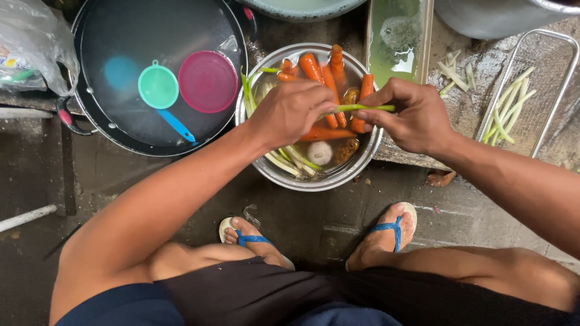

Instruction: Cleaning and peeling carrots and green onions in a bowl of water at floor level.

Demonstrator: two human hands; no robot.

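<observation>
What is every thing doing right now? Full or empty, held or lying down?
Green stalk: held level between both hands over the bowl.
Left hand: closed on the stalk.
Right hand: pinching the stalk's other end.
Metal bowl: holds water, carrots and stalks.
Black pan: filled with water; teal strainer and pink lid in it.
Wire rack: holds pale stalk pieces.

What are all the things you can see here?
green stalk: one, held between both hands above the bowl
metal bowl: one, silver, centre
carrots: several, orange, in the bowl
black pan: one, upper left
strainer: one, teal with blue handle, in the pan
pink lid: one, in the pan
wire rack: one, right, holding pale green strips
plastic bag: one, top left
left hand: gripping the stalk
right hand: pinching the stalk
</observation>
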